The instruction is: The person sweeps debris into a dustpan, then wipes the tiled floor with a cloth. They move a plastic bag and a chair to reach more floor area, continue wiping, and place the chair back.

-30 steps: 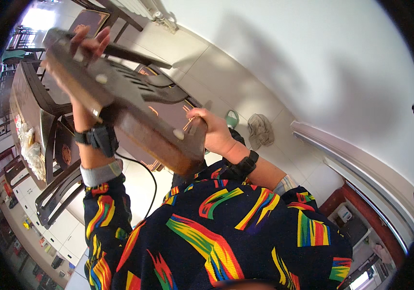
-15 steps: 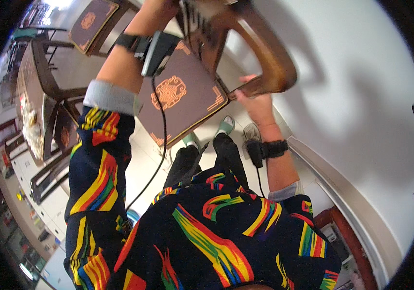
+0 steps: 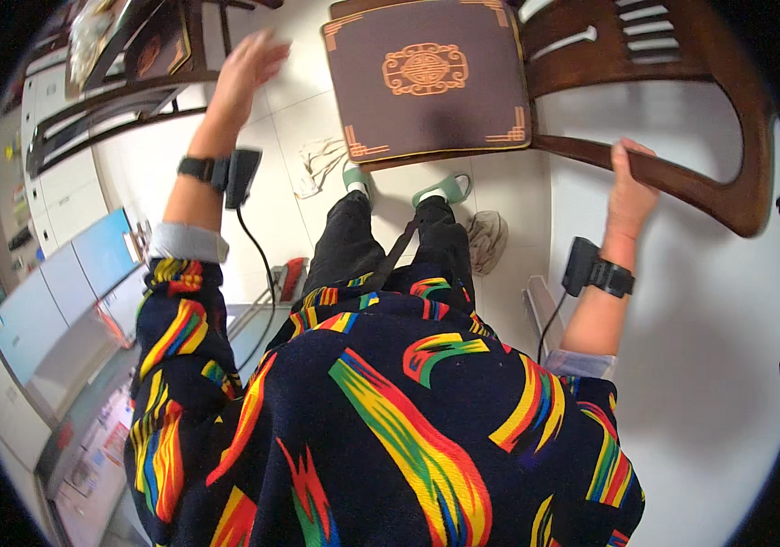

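Note:
A dark wooden chair (image 3: 682, 173) with a brown cushioned seat (image 3: 426, 82) bearing a gold emblem stands in front of my feet, close to a white wall. My right hand (image 3: 631, 182) grips the chair's curved backrest rail. Above the tiled floor to the left of the seat, my left hand (image 3: 249, 64) is raised with its fingers spread, holding nothing. Both wrists carry a black strapped device with a cable.
More dark wooden chairs and a table (image 3: 126, 82) stand at the upper left. A crumpled cloth (image 3: 322, 159) and a grey rag (image 3: 488, 239) lie on the floor by my green slippers (image 3: 440, 190). White cabinets (image 3: 53, 273) line the left side.
The chair, held up and tilted before, now stands on the floor. My left hand has let go of it and swung out to the left; my right hand stays on the backrest.

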Demonstrator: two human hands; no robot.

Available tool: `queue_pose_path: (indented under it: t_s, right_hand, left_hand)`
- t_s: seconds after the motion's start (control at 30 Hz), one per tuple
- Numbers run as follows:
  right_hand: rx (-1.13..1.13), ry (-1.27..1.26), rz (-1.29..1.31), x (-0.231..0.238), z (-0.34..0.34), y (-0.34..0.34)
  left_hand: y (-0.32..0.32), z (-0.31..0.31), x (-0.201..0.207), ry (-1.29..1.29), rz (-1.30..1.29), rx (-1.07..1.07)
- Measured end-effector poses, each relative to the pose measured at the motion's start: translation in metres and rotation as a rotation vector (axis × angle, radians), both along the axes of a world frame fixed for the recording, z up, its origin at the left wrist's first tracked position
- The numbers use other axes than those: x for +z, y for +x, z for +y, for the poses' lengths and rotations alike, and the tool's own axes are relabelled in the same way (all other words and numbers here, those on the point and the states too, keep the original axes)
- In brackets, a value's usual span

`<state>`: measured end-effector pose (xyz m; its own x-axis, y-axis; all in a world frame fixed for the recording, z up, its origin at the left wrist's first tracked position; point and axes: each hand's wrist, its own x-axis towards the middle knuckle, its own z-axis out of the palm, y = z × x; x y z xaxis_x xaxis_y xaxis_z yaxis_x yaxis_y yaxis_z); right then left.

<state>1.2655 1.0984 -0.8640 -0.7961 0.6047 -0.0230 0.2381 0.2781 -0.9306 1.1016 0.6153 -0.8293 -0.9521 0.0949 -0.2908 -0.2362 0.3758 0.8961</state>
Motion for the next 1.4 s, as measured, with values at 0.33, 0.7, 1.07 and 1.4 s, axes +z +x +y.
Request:
queue_pose_path:
  t_s: [0.33,0.7,1.07,1.4]
  right_hand:
    - [-0.023,-0.122,0.023,-0.016,0.009,0.002]
    - [-0.294,-0.071,-0.382,-0.067,-0.113,0.061]
    - [1.691,0.807,-0.417,-0.219,-0.501,-0.072]
    - [2.206,1.804,-1.180,-0.334,-0.490,-0.078]
  left_hand:
    - [0.256,-0.216,-0.158,-0.561,-0.554,0.249]
    - [0.248,-0.299,-0.249,-0.255,-0.450,0.035]
    - [0.366,-0.417,-0.407,-0.172,-0.727,0.437]
    - [0.341,-0.348,-0.612,-0.395,-0.627,0.194]
